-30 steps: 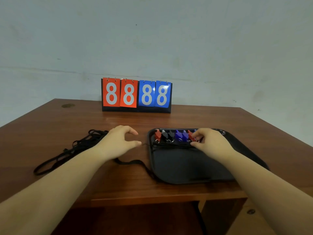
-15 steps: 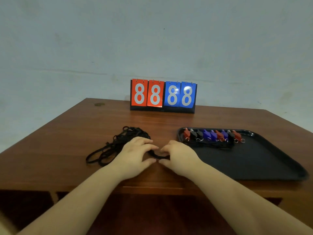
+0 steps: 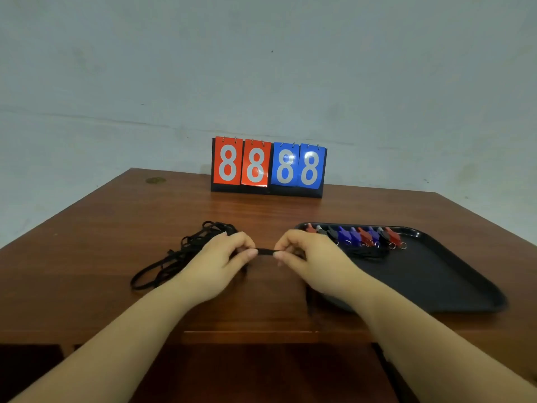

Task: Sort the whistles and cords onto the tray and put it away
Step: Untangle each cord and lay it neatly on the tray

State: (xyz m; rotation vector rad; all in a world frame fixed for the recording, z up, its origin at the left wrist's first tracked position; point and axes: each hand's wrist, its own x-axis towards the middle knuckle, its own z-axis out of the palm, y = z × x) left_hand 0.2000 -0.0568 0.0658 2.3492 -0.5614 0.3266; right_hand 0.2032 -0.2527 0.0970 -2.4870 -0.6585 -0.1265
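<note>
whistles (image 3: 356, 235) lined along tray (image 3: 453, 274) far rim, right of centre | left hand (image 3: 216, 261), right hand (image 3: 308, 257) both pinch one black cord (image 3: 265, 251) mid-frame | cord tangle (image 3: 180, 257) left of centre, unsorted; stowing tray pending

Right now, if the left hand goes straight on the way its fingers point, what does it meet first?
Probably the right hand: the left hand points right along the black cord both pinch. Depth looks similar, though I cannot be sure.
</note>
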